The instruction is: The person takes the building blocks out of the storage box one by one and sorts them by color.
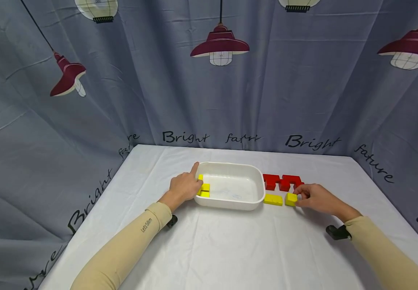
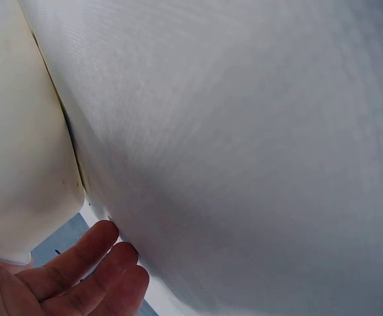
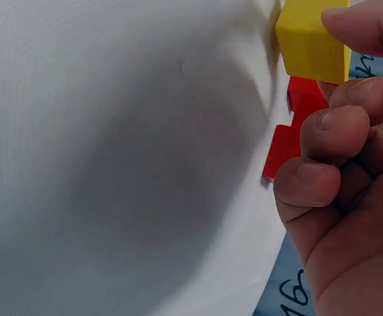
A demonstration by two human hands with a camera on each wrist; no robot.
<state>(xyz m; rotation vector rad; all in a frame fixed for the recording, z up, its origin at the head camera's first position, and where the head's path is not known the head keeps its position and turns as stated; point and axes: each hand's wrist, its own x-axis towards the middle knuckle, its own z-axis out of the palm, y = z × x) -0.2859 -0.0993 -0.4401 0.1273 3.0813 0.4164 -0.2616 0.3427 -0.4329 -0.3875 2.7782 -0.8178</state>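
Observation:
My right hand [image 1: 317,197] pinches a yellow block [image 1: 290,199] between thumb and fingers, right of the tray. In the right wrist view the thumb lies on the yellow block's [image 3: 310,43] side and the other fingers curl below it. A flat yellow block [image 1: 273,199] lies between it and the tray. My left hand [image 1: 185,186] holds the left rim of a white rectangular tray [image 1: 230,204], its index finger stretched along the edge. Several yellow blocks [image 1: 205,187] sit inside the tray at that end. In the left wrist view three fingers [image 2: 79,260] hang beside the tray's outer wall [image 2: 27,145].
Red notched blocks [image 1: 271,180] lie behind the yellow ones, right of the tray; my right hand partly hides them. A white cloth [image 1: 223,249] covers the table. Grey-blue curtains [image 1: 180,92] with printed lamps stand behind and at both sides.

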